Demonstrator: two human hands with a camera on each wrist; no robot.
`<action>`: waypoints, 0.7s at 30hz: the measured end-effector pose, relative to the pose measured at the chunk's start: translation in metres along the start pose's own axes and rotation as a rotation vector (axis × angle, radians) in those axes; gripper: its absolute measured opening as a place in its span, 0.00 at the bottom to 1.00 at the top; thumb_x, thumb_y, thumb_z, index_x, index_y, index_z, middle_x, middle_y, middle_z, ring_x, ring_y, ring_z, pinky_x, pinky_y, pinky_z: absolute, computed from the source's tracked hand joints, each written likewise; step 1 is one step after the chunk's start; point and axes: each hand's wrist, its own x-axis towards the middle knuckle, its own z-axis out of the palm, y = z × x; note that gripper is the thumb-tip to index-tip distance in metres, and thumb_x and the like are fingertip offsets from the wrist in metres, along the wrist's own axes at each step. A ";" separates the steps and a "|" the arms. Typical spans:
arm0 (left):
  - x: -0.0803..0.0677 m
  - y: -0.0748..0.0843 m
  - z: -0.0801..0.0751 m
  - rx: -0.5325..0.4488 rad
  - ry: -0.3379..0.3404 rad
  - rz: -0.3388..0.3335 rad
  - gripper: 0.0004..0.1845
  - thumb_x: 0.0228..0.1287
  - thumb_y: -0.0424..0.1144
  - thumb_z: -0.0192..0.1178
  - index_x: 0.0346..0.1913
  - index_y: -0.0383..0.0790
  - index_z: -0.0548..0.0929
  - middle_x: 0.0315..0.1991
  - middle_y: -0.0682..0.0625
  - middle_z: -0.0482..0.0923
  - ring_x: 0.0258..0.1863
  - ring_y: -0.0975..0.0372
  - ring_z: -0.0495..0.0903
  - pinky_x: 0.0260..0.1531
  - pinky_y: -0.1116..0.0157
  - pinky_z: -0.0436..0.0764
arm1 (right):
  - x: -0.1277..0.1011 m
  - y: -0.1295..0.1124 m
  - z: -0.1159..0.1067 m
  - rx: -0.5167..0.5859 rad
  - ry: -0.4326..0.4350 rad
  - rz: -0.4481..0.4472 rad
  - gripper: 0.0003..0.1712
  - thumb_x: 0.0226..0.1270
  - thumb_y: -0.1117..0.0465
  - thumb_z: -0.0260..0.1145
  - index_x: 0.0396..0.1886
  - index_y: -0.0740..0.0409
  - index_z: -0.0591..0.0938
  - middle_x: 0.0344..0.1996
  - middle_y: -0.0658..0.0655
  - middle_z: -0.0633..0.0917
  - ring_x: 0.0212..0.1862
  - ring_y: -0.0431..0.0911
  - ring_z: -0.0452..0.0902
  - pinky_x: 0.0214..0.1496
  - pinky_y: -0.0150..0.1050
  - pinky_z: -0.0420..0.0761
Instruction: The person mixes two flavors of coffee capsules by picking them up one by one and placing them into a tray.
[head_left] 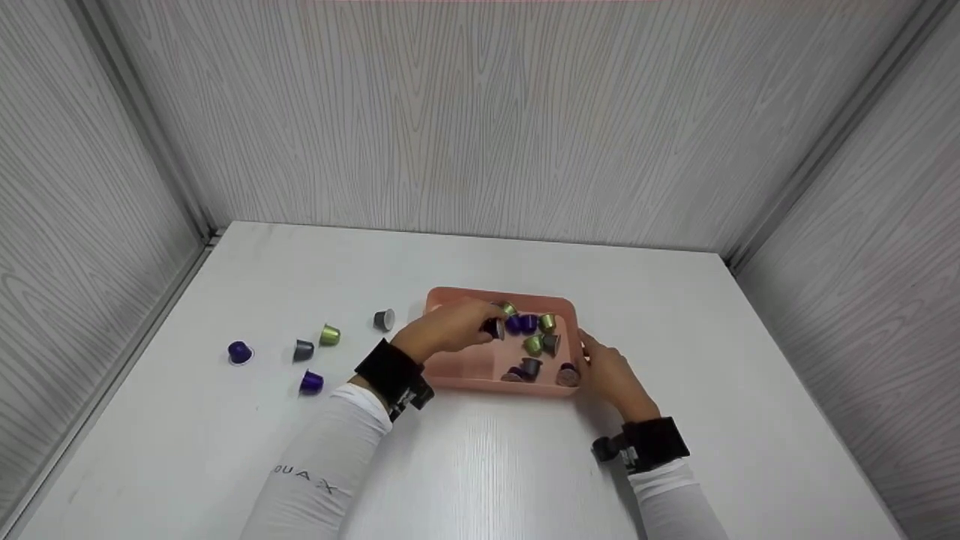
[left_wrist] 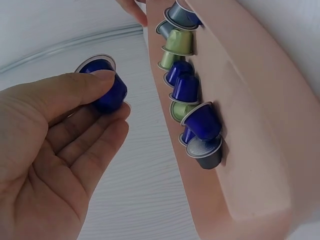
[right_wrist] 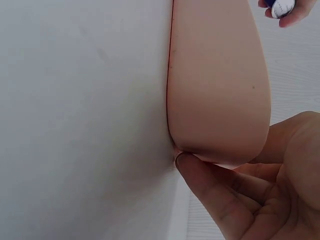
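Note:
My left hand (head_left: 450,328) is over the pink tray (head_left: 461,366), pinching a blue-purple coffee capsule (left_wrist: 114,94) between thumb and fingertips. In the left wrist view the capsule's pale rim faces up and away from the palm. Several capsules lie in the right part of the tray: purple ones (head_left: 529,323), green ones (head_left: 547,322) and grey ones (head_left: 531,367). At the tray's right end, my right hand (head_left: 611,375) holds the wall. The right wrist view shows one fingertip (right_wrist: 192,167) at the lower edge of the tray's end, with other fingers partly hidden behind it.
Left of the tray on the white table (head_left: 480,465) lie loose capsules: two purple (head_left: 239,352), a grey one (head_left: 303,350), a green one (head_left: 330,334) and a dark grey one (head_left: 384,320). Pale wood-grain panels (head_left: 480,120) enclose the table at the back and sides.

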 end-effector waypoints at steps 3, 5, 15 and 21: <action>0.011 -0.001 0.002 -0.011 -0.017 0.009 0.15 0.64 0.30 0.63 0.53 0.37 0.82 0.46 0.48 0.82 0.42 0.60 0.78 0.45 0.62 0.79 | 0.001 0.000 0.000 -0.007 0.003 0.008 0.30 0.75 0.62 0.54 0.72 0.66 0.64 0.49 0.65 0.83 0.46 0.54 0.82 0.45 0.50 0.80; 0.017 -0.003 0.004 -0.005 -0.031 0.000 0.12 0.63 0.30 0.63 0.50 0.38 0.83 0.43 0.49 0.81 0.41 0.60 0.78 0.43 0.63 0.79 | 0.001 0.001 0.000 -0.009 0.003 0.011 0.30 0.74 0.62 0.55 0.72 0.65 0.64 0.48 0.65 0.84 0.43 0.52 0.81 0.42 0.49 0.79; 0.044 -0.014 0.028 0.102 -0.124 -0.064 0.17 0.64 0.34 0.64 0.56 0.37 0.82 0.50 0.47 0.82 0.50 0.56 0.79 0.51 0.61 0.78 | 0.001 0.001 0.000 -0.011 0.007 0.006 0.29 0.74 0.63 0.55 0.72 0.66 0.65 0.46 0.66 0.84 0.44 0.54 0.82 0.43 0.50 0.80; 0.051 -0.016 0.038 0.092 -0.140 -0.129 0.14 0.66 0.38 0.64 0.53 0.41 0.84 0.48 0.50 0.83 0.46 0.59 0.79 0.48 0.63 0.78 | 0.001 0.002 -0.001 0.000 -0.004 0.015 0.29 0.74 0.62 0.54 0.72 0.65 0.65 0.49 0.67 0.83 0.48 0.56 0.81 0.47 0.51 0.80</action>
